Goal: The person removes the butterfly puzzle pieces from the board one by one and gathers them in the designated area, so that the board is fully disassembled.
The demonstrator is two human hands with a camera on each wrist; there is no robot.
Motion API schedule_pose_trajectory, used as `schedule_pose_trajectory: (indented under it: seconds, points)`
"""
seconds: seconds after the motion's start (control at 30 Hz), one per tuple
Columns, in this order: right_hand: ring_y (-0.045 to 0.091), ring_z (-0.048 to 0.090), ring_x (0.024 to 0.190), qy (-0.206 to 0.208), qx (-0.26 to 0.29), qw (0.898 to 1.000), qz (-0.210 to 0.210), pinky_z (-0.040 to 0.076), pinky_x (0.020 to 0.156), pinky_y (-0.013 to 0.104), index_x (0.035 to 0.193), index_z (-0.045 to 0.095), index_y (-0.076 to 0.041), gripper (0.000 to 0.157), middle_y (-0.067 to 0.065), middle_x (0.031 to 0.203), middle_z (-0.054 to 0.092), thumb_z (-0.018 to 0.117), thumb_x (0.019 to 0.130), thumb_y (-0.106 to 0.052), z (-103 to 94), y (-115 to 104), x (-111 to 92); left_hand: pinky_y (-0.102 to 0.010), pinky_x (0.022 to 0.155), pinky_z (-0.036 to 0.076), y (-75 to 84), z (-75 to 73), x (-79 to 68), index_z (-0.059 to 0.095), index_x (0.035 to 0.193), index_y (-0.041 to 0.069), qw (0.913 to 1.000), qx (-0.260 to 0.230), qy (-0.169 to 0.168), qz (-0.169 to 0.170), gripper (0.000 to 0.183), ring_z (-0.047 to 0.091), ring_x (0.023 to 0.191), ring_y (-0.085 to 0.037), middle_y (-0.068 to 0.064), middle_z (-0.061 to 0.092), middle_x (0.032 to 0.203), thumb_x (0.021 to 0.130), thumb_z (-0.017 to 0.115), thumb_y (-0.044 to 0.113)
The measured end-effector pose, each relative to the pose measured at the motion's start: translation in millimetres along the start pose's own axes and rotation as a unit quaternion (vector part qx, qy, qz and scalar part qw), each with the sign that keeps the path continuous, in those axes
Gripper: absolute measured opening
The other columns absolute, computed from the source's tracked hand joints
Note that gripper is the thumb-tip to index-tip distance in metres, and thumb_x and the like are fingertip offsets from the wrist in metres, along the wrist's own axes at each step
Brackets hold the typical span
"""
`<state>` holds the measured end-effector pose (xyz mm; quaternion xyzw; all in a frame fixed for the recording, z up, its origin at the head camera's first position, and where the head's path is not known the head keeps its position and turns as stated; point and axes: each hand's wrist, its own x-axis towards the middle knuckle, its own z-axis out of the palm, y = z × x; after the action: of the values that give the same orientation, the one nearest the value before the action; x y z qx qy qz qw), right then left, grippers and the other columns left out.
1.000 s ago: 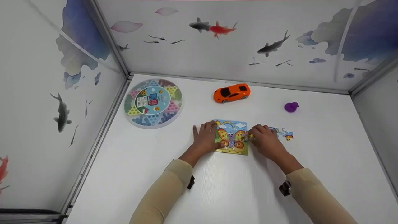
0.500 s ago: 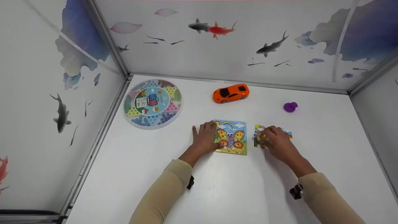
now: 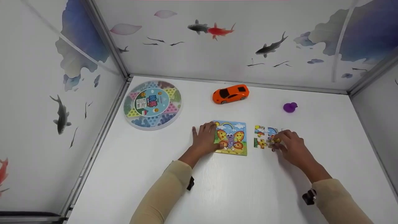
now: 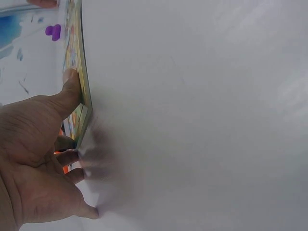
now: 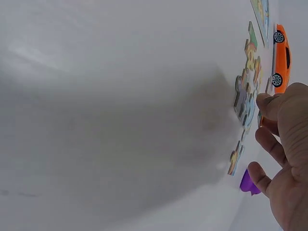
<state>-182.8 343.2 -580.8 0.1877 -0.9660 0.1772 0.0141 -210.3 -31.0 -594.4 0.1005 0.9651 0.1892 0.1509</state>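
A square butterfly puzzle board (image 3: 230, 138) lies on the white table. My left hand (image 3: 204, 139) rests along its left side, fingers spread and the thumb lying over its lower left part. In the left wrist view the thumb (image 4: 72, 86) is on the board's top face, while the other fingertips reach down beside its corner. To the board's right, several loose puzzle pieces (image 3: 260, 131) lie in a small cluster. My right hand (image 3: 293, 147) is over that cluster's right part, pinching a puzzle piece (image 3: 276, 141) between thumb and fingers; the hand hides some pieces beyond it.
An orange toy car (image 3: 230, 94) stands behind the board. A small purple rubber duck (image 3: 290, 107) sits at the back right, and a round Chinese checkers box (image 3: 153, 105) lies at the back left. Fish-patterned panels (image 3: 224, 59) wall the table.
My right hand has moved from the board's right edge rightward over the loose pieces, carrying the pinched piece and uncovering those at the cluster's left. My left hand stays on the board.
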Motion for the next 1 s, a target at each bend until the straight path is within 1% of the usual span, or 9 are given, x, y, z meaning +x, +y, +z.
schedule_pose_trajectory:
  seconds: [0.13, 0.23, 0.4, 0.57, 0.63, 0.77, 0.83, 0.97, 1.0]
  points:
    - [0.047, 0.061, 0.117, -0.005, -0.004, 1.000, 0.005, 0.050, 0.092, 0.068, 0.127, 0.067, -0.009, 0.032, 0.024, 0.135, 0.064, 0.078, 0.099, 0.003, -1.4, 8.6, -7.6, -0.075, 0.135, 0.014, -1.3, 2.3, 2.6, 0.031, 0.175, 0.016, 1.0000, -0.009, 0.000, 0.002, 0.099, 0.025, 0.168, -0.032, -0.003, 0.027, 0.182, 0.100, 0.078, 0.059]
    - [0.048, 0.061, 0.117, -0.007, -0.007, 1.000, 0.009, 0.050, 0.090, 0.070, 0.126, 0.067, -0.009, 0.029, 0.025, 0.135, 0.064, 0.077, 0.100, 0.001, -2.2, 15.3, -12.3, -0.075, 0.135, 0.014, -0.8, 1.3, 1.1, 0.031, 0.175, 0.016, 1.0000, -0.007, 0.000, 0.002, 0.099, 0.026, 0.168, -0.032, -0.004, 0.027, 0.182, 0.100, 0.078, 0.059]
    - [0.051, 0.060, 0.119, -0.013, -0.008, 1.000, 0.026, 0.050, 0.093, 0.072, 0.126, 0.068, -0.009, 0.030, 0.027, 0.136, 0.064, 0.077, 0.100, 0.002, -4.7, 23.0, -20.1, -0.074, 0.135, 0.013, -0.1, 0.8, 1.2, 0.032, 0.175, 0.016, 1.0000, -0.008, -0.002, 0.000, 0.097, 0.025, 0.168, -0.032, -0.004, 0.027, 0.182, 0.100, 0.077, 0.059]
    - [0.052, 0.059, 0.123, -0.021, -0.007, 0.999, 0.040, 0.051, 0.098, 0.074, 0.130, 0.068, -0.007, 0.030, 0.028, 0.138, 0.062, 0.076, 0.101, -0.001, -5.0, 27.1, -25.1, -0.074, 0.135, 0.012, -0.3, 1.8, 4.2, 0.032, 0.175, 0.015, 0.9999, -0.010, -0.003, -0.002, 0.098, 0.025, 0.168, -0.032, -0.004, 0.027, 0.182, 0.100, 0.078, 0.058]
    - [0.051, 0.059, 0.122, -0.022, -0.009, 0.999, 0.039, 0.051, 0.097, 0.073, 0.133, 0.069, -0.007, 0.032, 0.028, 0.138, 0.062, 0.076, 0.102, -0.002, -4.4, 28.3, -27.1, -0.073, 0.136, 0.011, -0.4, 2.1, 5.0, 0.030, 0.176, 0.015, 0.9998, -0.014, -0.010, -0.005, 0.098, 0.023, 0.169, -0.032, -0.004, 0.025, 0.183, 0.100, 0.078, 0.056]
    - [0.048, 0.059, 0.119, -0.019, -0.015, 0.999, 0.035, 0.052, 0.093, 0.068, 0.135, 0.071, -0.005, 0.034, 0.027, 0.137, 0.062, 0.076, 0.102, -0.003, -2.4, 31.5, -30.8, -0.073, 0.136, 0.011, 0.7, 1.4, 3.0, 0.029, 0.176, 0.015, 0.9998, -0.014, -0.010, -0.006, 0.099, 0.023, 0.169, -0.032, -0.004, 0.024, 0.184, 0.100, 0.078, 0.057]
    - [0.047, 0.059, 0.118, -0.020, -0.012, 0.999, 0.037, 0.052, 0.093, 0.067, 0.136, 0.072, -0.003, 0.035, 0.026, 0.137, 0.062, 0.076, 0.102, -0.003, -2.1, 31.7, -32.2, -0.073, 0.136, 0.012, 0.4, 1.7, 2.0, 0.030, 0.176, 0.015, 0.9999, -0.012, -0.007, -0.004, 0.099, 0.024, 0.169, -0.032, -0.004, 0.025, 0.183, 0.100, 0.078, 0.057]
    - [0.048, 0.059, 0.119, -0.022, -0.007, 0.999, 0.043, 0.050, 0.095, 0.067, 0.137, 0.074, 0.000, 0.034, 0.025, 0.137, 0.062, 0.075, 0.102, -0.003, -1.0, 32.0, -33.2, -0.074, 0.135, 0.015, -0.5, 2.4, 0.8, 0.033, 0.174, 0.015, 1.0000, -0.004, 0.002, 0.001, 0.097, 0.026, 0.168, -0.032, -0.004, 0.028, 0.182, 0.100, 0.077, 0.058]
    - [0.048, 0.058, 0.120, -0.024, -0.005, 0.999, 0.045, 0.050, 0.095, 0.068, 0.137, 0.074, 0.000, 0.034, 0.025, 0.137, 0.061, 0.074, 0.103, -0.003, -1.0, 31.7, -33.4, -0.074, 0.135, 0.013, -1.2, 3.1, 1.6, 0.032, 0.175, 0.015, 1.0000, -0.007, 0.000, 0.001, 0.097, 0.024, 0.168, -0.032, -0.004, 0.027, 0.182, 0.101, 0.077, 0.058]
